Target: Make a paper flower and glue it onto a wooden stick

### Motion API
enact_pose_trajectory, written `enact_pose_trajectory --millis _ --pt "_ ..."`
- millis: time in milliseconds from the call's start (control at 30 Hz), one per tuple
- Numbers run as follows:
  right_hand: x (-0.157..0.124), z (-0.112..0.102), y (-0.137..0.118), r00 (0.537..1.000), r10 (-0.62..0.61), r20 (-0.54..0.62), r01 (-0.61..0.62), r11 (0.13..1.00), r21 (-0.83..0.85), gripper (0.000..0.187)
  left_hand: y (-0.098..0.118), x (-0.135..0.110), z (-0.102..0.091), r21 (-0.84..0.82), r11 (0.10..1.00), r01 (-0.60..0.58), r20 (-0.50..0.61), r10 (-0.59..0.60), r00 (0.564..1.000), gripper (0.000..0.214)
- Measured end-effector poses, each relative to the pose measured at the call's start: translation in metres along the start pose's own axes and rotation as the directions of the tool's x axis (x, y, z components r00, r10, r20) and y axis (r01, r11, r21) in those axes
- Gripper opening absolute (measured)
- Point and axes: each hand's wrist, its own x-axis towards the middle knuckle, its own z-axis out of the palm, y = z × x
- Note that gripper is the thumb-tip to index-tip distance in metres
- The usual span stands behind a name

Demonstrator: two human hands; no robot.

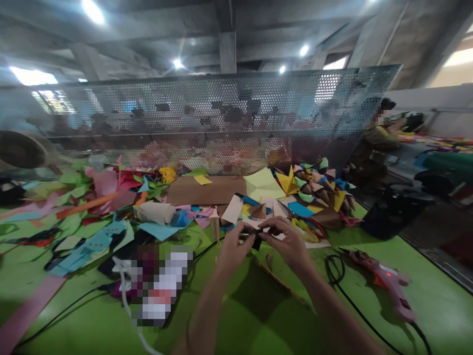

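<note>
My left hand [233, 246] and my right hand [288, 241] meet above the green table [254, 315]. Both pinch a small dark piece [256, 238] between their fingertips, and I cannot make out what it is. Just beyond the hands lie scraps of coloured paper [236, 207] and a brown cardboard sheet [205, 190]. A row of folded paper cones [318, 185] lies to the far right of the hands.
A pink glue gun [388, 283] with a black cable lies at the right. Scissors with red handles [308, 228] rest near my right hand. A perforated metal screen [221, 118] closes the back. Another person [380, 133] sits at the far right. Paper piles [103, 187] cover the left.
</note>
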Motion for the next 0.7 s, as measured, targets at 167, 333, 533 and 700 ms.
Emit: enact_pose_trajectory --millis 167,333,533,700 --pt "0.0 0.0 0.005 0.999 -0.031 0.008 0.031 0.999 -0.025 0.008 -0.003 0.001 0.001 -0.126 0.99 0.057 -0.004 -0.058 0.998 0.017" --pt "0.0 0.003 0.009 0.994 -0.105 0.008 0.106 0.992 -0.062 0.003 -0.003 0.002 0.003 -0.211 0.972 0.099 0.001 -0.102 0.995 0.02" --pt "-0.003 0.003 0.01 0.99 -0.14 0.027 0.142 0.985 -0.101 0.003 -0.004 0.003 0.004 -0.282 0.952 0.12 0.017 -0.12 0.993 0.026" --pt "-0.005 0.003 0.006 0.982 -0.18 0.048 0.184 0.979 -0.093 0.011 -0.004 0.004 0.003 -0.319 0.935 0.153 0.011 -0.157 0.987 0.035"
